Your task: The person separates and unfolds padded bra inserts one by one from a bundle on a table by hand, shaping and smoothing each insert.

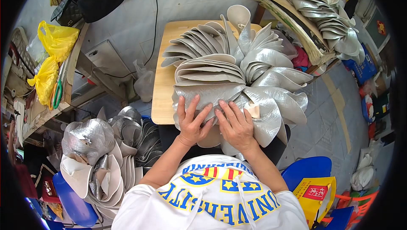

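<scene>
A large heap of silver foil-faced, beige-backed curved sheets (210, 73) lies fanned out on a light wooden table (163, 90) in front of me. My left hand (193, 122) rests with fingers spread on the near silver sheet of the heap. Just beside it, my right hand (235, 124) lies on the same sheet, its fingers also apart. The two thumbs and index fingers come close together. A small beige piece (253, 110) shows next to my right hand. Neither hand is wrapped round anything.
More silver sheets (89, 141) are piled at the lower left, and others (322, 18) on a bench at the upper right. Yellow bags (57, 45) and green-handled scissors (57, 94) sit on a left-hand table. A blue chair (307, 168) and yellow bag (316, 194) are at the lower right.
</scene>
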The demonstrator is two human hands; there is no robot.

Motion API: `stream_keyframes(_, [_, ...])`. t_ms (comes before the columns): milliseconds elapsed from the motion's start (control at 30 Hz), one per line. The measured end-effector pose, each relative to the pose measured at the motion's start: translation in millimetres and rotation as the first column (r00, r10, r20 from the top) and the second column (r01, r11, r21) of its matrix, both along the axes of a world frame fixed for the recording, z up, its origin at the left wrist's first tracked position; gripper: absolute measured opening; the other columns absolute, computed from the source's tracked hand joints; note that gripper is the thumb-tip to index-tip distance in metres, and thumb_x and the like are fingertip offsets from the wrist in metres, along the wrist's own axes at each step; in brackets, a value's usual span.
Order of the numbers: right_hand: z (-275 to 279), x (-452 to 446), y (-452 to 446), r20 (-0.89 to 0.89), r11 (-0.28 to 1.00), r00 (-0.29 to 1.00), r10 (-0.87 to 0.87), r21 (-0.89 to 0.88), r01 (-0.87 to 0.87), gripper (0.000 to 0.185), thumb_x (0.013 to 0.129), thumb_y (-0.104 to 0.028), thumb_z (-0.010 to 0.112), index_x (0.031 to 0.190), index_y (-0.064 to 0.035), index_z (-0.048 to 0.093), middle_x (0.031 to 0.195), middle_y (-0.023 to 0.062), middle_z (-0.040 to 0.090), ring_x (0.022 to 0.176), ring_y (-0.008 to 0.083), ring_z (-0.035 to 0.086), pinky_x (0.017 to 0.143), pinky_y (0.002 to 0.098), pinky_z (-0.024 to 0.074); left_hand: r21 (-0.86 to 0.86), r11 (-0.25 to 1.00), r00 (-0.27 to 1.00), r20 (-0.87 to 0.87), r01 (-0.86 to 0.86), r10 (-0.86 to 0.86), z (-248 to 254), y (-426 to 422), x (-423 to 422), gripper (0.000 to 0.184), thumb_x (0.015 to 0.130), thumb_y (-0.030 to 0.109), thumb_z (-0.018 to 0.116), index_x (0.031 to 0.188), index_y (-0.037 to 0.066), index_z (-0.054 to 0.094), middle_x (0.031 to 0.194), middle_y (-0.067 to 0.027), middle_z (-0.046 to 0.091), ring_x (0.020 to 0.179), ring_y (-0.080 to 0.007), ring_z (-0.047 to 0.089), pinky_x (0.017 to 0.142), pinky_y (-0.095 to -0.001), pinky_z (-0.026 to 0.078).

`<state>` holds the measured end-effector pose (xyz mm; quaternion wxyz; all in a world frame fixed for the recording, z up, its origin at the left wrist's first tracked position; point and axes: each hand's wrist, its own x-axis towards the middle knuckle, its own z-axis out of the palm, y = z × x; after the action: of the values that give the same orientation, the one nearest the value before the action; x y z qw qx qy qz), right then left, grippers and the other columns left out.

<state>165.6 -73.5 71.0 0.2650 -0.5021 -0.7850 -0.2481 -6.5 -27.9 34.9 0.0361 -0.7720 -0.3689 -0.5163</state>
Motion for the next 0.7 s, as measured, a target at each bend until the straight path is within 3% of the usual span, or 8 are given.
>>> stream_keyframes(700, [-2.9, 0.3, 0.2, 0.007, 1.000, 1.000, -0.003, -0.003, 0.003, 0.032, 0.082, -0.020, 0.060, 0.114, -0.0166, 0.064, 0.135, 0.0009, 0.055, 0.115, 0.0204, 0.055, 0.096, 0.0400, 0.0344, -0.017, 1.000, 1.000, -0.009, 0.002, -0.002, -0.4, -0.6, -1.3, 0.042, 0.071, 0.018, 0.074, 0.113, 0.014, 0.069, 0.142, -0.0136, 0.044, 0.141, -0.0433, 0.017, 0.113, -0.0479, 0.020])
